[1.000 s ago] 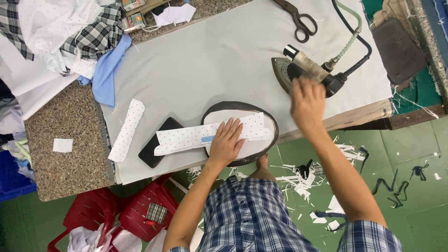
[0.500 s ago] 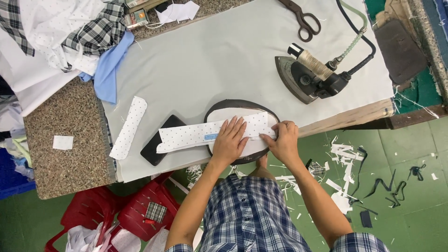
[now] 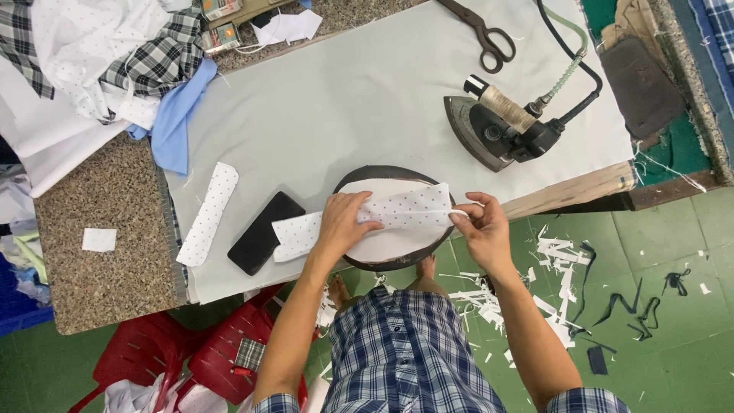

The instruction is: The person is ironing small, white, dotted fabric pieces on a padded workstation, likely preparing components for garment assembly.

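Note:
A long white dotted fabric strip (image 3: 397, 210) lies across an oval pressing pad (image 3: 391, 248) with a dark rim at the table's near edge. My left hand (image 3: 344, 223) presses down on the middle of the strip. My right hand (image 3: 478, 227) pinches the strip's right end and lifts it a little off the pad. A steam iron (image 3: 498, 126) rests on the grey ironing cloth (image 3: 367, 99) to the upper right, apart from both hands.
A second dotted strip (image 3: 208, 214) and a black phone (image 3: 265, 232) lie left of the pad. Scissors (image 3: 482, 32) sit at the far edge. Piled shirts (image 3: 92, 69) fill the upper left. Red stools (image 3: 199, 359) and fabric scraps (image 3: 558, 268) are on the green floor.
My right hand left the iron, came down to the pad and took hold of the strip's right end. My left hand stayed on the strip.

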